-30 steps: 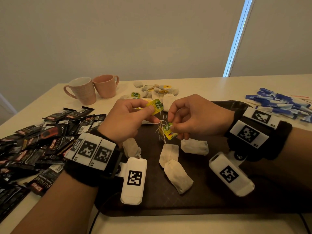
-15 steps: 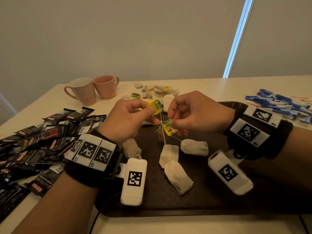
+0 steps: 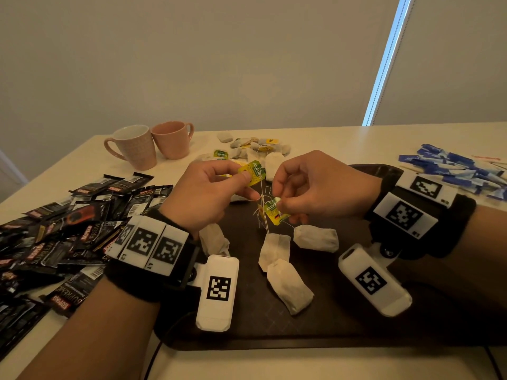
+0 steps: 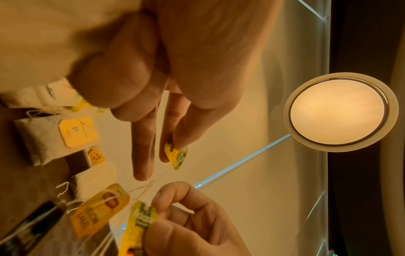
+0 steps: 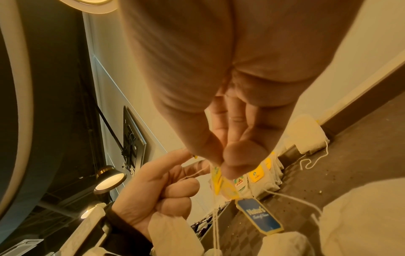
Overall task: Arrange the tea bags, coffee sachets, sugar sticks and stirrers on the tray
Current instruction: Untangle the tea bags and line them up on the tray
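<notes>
Both hands hover over the dark brown tray [image 3: 356, 333]. My left hand [image 3: 219, 193] pinches a yellow-green tea bag tag [image 3: 252, 173] between thumb and forefinger. My right hand [image 3: 315, 187] pinches another yellow-green tag [image 3: 274, 212]. Tangled white strings [image 3: 263, 212] run between the tags and down to several tea bags [image 3: 274, 250] that hang or lie on the tray. In the left wrist view the left-hand tag [image 4: 176, 155] and the right-hand tag [image 4: 142, 220] are joined by thread. In the right wrist view a blue tag [image 5: 259, 216] dangles below my right fingers.
A heap of black coffee sachets [image 3: 63, 234] covers the table on the left. Two pink mugs [image 3: 153, 145] stand at the back left, with more tea bags [image 3: 255, 146] behind the tray. Blue sugar sticks [image 3: 455, 171] and thin stirrers [image 3: 485, 158] lie at the right.
My right hand has drawn its tag slightly up and to the right, away from the left hand's tag. The left hand has stayed almost still.
</notes>
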{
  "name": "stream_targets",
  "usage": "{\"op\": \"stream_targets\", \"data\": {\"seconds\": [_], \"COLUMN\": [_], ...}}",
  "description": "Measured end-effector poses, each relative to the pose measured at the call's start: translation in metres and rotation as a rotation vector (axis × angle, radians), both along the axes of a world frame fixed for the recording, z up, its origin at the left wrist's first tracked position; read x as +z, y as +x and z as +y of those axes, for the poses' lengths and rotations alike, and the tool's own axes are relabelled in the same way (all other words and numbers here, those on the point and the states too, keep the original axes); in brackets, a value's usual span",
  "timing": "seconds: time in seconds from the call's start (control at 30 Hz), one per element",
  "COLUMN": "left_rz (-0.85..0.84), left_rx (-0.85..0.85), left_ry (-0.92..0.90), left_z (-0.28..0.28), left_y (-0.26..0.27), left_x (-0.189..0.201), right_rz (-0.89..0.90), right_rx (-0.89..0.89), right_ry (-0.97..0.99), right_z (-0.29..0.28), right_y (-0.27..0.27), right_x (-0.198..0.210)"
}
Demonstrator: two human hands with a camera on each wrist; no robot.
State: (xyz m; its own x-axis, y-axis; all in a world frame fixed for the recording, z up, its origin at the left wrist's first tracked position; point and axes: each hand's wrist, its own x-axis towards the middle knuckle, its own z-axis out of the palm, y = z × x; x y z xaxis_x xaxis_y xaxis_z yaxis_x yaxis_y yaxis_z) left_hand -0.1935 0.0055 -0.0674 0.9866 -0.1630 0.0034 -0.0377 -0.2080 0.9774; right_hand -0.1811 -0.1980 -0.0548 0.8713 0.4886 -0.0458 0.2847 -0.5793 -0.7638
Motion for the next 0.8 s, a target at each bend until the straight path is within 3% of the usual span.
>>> {"op": "stream_targets", "data": {"seconds": [0.43,0.8], "left_rz": [-0.001,-0.010], "left_rx": [0.001,0.012], "left_ry": [0.003,0.006], "left_z": [-0.0003,-0.0014], "left_y": [0.0008,-0.0015], "left_x": [-0.0005,0.0003], "right_rz": [0.000,0.119], "right_rx": [-0.019,-0.055], "right_ry": [0.012,0.172], "right_z": [0.0025,0.0071], "right_y": [0.0008,-0.0046], "right_x": [-0.0001,-0.0012]}}
